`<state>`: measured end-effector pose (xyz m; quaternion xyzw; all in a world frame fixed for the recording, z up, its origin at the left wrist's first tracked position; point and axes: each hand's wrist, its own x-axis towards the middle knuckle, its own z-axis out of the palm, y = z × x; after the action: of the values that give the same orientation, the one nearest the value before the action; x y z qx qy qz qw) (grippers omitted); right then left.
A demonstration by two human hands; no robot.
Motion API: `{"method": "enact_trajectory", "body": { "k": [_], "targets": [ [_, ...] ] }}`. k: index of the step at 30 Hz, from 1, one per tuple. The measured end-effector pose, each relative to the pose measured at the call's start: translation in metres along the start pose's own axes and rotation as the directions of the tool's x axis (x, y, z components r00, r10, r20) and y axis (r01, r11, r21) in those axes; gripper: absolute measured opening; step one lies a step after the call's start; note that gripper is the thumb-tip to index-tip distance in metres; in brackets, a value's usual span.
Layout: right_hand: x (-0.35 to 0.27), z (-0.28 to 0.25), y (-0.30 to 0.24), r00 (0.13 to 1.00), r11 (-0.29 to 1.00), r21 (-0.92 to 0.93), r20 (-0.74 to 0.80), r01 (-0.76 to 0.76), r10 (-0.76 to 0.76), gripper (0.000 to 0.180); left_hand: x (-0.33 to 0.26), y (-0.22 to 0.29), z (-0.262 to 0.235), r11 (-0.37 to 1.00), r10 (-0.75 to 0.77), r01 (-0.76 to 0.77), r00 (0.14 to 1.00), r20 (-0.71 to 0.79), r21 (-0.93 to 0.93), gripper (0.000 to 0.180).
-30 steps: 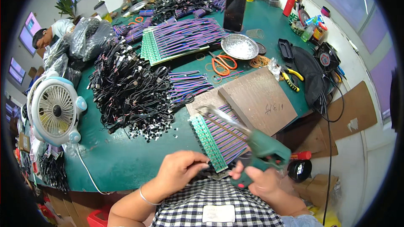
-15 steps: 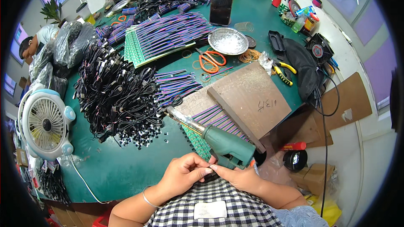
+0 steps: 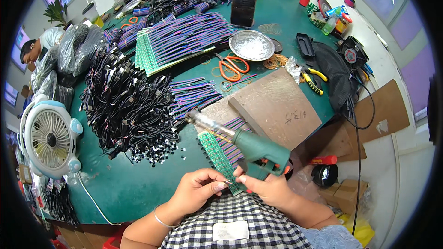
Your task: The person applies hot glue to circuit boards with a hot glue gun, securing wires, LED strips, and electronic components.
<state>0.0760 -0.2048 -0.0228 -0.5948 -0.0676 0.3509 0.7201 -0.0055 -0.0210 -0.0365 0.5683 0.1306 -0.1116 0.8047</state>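
Observation:
My right hand (image 3: pixel 270 188) is wrapped round the handle of a green soldering gun (image 3: pixel 263 151), whose metal barrel points to the far left. Beneath that barrel lies a strip of green circuit boards (image 3: pixel 216 156), with purple-and-black wires (image 3: pixel 234 144) running from it to the right. My left hand (image 3: pixel 199 189) pinches thumb against forefinger at the strip's near end. Something small and thin, perhaps a wire end, shows at its fingertips, too small to make out. A brown board (image 3: pixel 277 110) rests partly over the wires.
Left of the strip is a heap of black cables (image 3: pixel 134 106); a fan (image 3: pixel 50 136) stands beyond it. Farther back are more wired boards (image 3: pixel 184 37), a metal dish (image 3: pixel 251 45), orange scissors (image 3: pixel 233 67), yellow-black pliers (image 3: pixel 314 82) and an upright phone (image 3: pixel 243 4). A black cord (image 3: pixel 358 175) hangs at right.
My right hand has moved right, away from my left, carrying the soldering gun right and slightly up. More of the circuit board strip shows. My left hand has barely moved.

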Motion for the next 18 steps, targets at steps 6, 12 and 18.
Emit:
{"method": "enact_trajectory", "body": {
  "k": [6, 12, 18],
  "targets": [
    [0.0, 0.003, 0.002, 0.996, 1.0, 0.011, 0.087, 0.0, -0.001, 0.019, 0.006, -0.003, 0.0, 0.989, -0.075, 0.084, 0.994, 0.086, -0.118, 0.012],
    [0.001, 0.007, 0.004, 1.0, 0.997, -0.072, 0.029, -0.009, 0.011, 0.016, 0.002, -0.002, 0.007, 0.998, -0.055, 0.056, 0.998, 0.027, -0.03, 0.01],
    [0.005, 0.004, 0.011, 0.969, 0.952, -0.216, -0.074, 0.215, -0.235, 0.015, 0.004, 0.02, 0.011, 0.743, 0.299, -0.275, 0.952, 0.065, 0.61, 0.011]
  ]
}}
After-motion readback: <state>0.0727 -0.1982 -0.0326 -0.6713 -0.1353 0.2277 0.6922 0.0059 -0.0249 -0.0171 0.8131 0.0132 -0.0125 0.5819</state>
